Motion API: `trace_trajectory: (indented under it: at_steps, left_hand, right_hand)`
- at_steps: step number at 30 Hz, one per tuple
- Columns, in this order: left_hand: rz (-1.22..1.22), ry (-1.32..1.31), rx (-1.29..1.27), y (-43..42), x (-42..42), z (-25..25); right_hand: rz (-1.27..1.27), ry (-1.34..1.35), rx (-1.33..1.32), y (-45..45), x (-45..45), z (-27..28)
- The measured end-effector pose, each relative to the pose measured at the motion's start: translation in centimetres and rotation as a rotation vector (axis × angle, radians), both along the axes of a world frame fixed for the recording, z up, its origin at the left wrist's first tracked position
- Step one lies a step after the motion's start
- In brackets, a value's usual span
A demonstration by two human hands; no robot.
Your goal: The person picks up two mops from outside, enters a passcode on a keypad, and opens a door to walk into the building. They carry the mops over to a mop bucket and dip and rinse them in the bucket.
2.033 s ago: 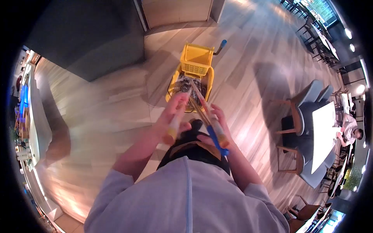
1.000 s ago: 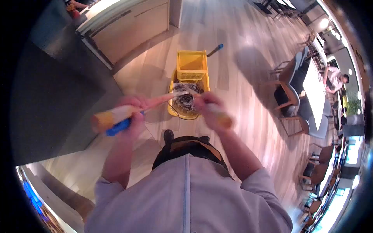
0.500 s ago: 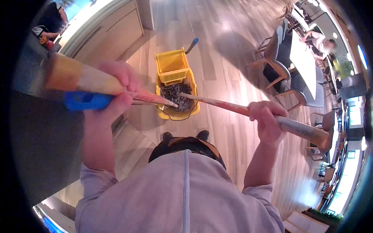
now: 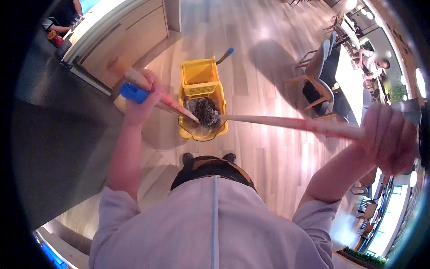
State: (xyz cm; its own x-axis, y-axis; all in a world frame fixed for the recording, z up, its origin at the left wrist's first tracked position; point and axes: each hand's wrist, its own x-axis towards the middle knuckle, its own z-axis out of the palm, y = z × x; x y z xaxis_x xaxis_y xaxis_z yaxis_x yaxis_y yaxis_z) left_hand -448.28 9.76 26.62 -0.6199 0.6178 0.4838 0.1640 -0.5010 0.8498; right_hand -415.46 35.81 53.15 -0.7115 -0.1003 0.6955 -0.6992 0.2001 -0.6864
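Below me on the floor stands a yellow mop bucket (image 4: 225, 129), with dark wet mop strands (image 4: 204, 111) in it. My left hand (image 4: 147, 99) is closed round a worn wooden mop handle (image 4: 172, 104) that slants down into the bucket. A blue plastic piece (image 4: 133, 92) sticks out beside that hand; what it belongs to is hidden. Out at the right, my right hand (image 4: 390, 140) is wrapped round a second mop handle (image 4: 286, 123), whose lower end also reaches into the bucket. The yellow wringer basket (image 4: 200, 71) sits at the bucket's far end.
A blue-tipped lever (image 4: 225, 55) rises beside the wringer. On the left are a pale cabinet (image 4: 125, 47) and a dark surface (image 4: 67, 148). Chairs (image 4: 319, 74) and a white table (image 4: 350, 85) line the right, where a person (image 4: 372, 62) sits. Another person's arm shows at upper left.
My right hand has moved outward to the right, and its handle lies flatter. My left hand has shifted slightly right, with its handle's upper end farther in. The mop strands have shifted within the bucket.
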Motion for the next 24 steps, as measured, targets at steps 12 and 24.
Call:
trace_trajectory:
  at_steps: [12,24]
  left_hand:
    - [0.078,-0.105,0.030,-4.3,2.0,-1.0]
    - [-0.047,-0.550,0.130,-5.9,-7.4,-2.7]
  right_hand:
    - [-1.054,0.066,-0.129,-1.8,-13.3,-14.7]
    - [-0.940,-0.198,-0.298,-2.8,-23.3,-17.2]
